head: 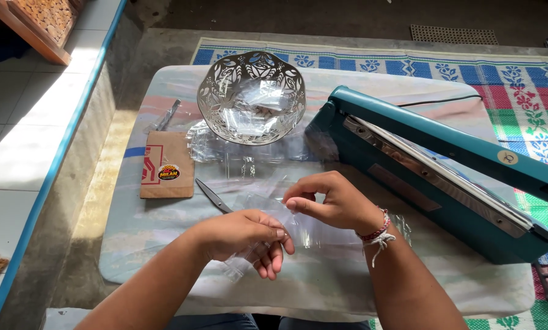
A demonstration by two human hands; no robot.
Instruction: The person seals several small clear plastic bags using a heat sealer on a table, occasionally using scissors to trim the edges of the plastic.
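Note:
My left hand (pixel 243 235) and my right hand (pixel 332 201) both pinch a small clear plastic bag (pixel 286 223) just above the low table (pixel 133 232). The left fingers grip its lower left part, and the right fingertips hold its upper edge. A red and white cord bracelet circles my right wrist. Scissors (pixel 213 195) lie just beyond my left hand, partly hidden by it.
A teal heat sealer (pixel 433 171) with its arm raised stands at the right. A cut-out metal bowl (pixel 251 98) holding clear bags sits at the back, more loose clear bags before it. A brown paper pouch (pixel 167 165) lies at the left. A patterned mat (pixel 518 91) covers the floor.

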